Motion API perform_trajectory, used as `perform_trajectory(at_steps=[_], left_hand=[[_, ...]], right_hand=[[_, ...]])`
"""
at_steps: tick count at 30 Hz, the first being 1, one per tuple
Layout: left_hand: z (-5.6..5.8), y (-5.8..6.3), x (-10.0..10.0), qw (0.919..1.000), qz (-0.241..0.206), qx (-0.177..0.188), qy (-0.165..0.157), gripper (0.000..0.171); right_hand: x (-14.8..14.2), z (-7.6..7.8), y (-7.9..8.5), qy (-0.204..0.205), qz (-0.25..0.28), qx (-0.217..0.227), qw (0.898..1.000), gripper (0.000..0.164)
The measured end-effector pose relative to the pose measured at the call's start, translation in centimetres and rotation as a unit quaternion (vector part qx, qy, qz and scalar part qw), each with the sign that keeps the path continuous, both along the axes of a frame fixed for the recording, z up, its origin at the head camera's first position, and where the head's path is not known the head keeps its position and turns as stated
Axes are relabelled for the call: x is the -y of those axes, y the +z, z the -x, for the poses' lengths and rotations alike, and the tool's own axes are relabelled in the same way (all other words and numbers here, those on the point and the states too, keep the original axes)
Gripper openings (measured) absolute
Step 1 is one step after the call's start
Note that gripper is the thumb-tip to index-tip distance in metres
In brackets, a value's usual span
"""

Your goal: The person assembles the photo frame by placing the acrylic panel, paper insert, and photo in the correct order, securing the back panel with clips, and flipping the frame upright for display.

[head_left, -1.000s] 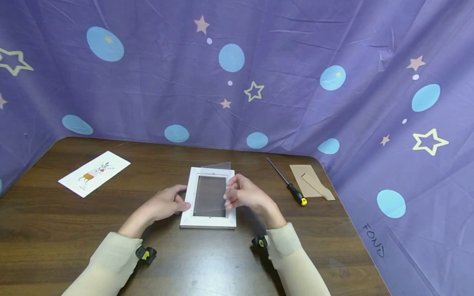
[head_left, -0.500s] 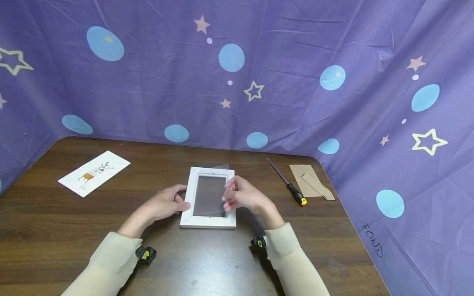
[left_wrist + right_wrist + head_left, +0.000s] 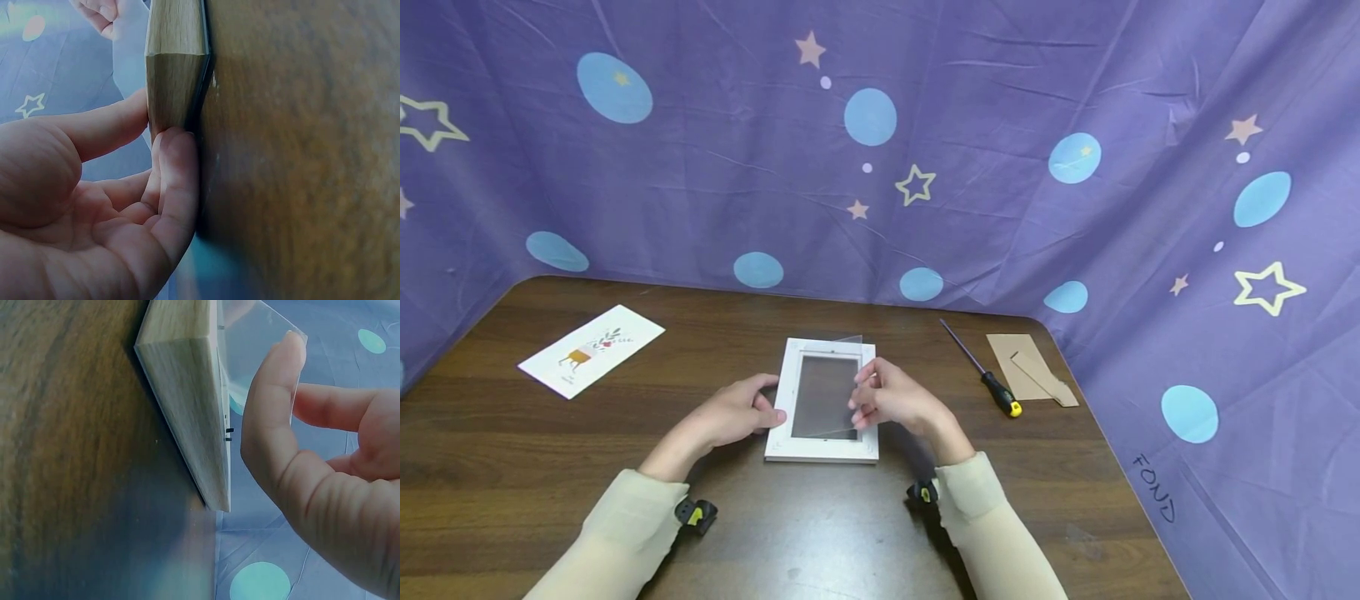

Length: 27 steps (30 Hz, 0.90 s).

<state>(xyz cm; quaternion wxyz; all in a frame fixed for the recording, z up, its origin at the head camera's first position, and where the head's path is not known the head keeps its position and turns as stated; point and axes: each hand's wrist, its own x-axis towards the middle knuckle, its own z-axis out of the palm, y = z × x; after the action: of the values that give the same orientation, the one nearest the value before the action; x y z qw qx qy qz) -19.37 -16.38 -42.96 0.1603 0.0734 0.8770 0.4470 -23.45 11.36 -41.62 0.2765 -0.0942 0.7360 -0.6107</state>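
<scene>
White frame (image 3: pixel 820 451) flat on wood-grain table (image 3: pixel 542 467); left hand (image 3: pixel 730 413) grips its 9 o'clock side, right hand (image 3: pixel 904 398) pinches a clear sheet (image 3: pixel 827 396) over the opening, at the sheet's 3 o'clock edge. From frame: printed card (image 3: pixel 591 352) near 9, screwdriver (image 3: pixel 997 389) near 3, brown cardboard (image 3: pixel 1028 386) just beyond it, purple curtain (image 3: pixel 985 225) at 12.

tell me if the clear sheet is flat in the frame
No, the clear sheet is tilted: the right hand holds one edge up off the frame.
</scene>
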Motion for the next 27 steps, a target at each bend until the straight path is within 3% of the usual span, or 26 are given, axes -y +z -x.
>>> perform_trajectory(at_steps=[10,27], left_hand=[[0.09,0.05,-0.04,1.0000,-0.001,0.001,0.000,0.074],[-0.07,0.11,0.04,1.0000,-0.003,0.003,0.002,0.073]], right_hand=[[-0.27,0.11,0.27,0.000,-0.002,-0.005,1.000,0.042],[0.16,-0.09,-0.18,0.005,-0.004,0.007,1.000,0.036]])
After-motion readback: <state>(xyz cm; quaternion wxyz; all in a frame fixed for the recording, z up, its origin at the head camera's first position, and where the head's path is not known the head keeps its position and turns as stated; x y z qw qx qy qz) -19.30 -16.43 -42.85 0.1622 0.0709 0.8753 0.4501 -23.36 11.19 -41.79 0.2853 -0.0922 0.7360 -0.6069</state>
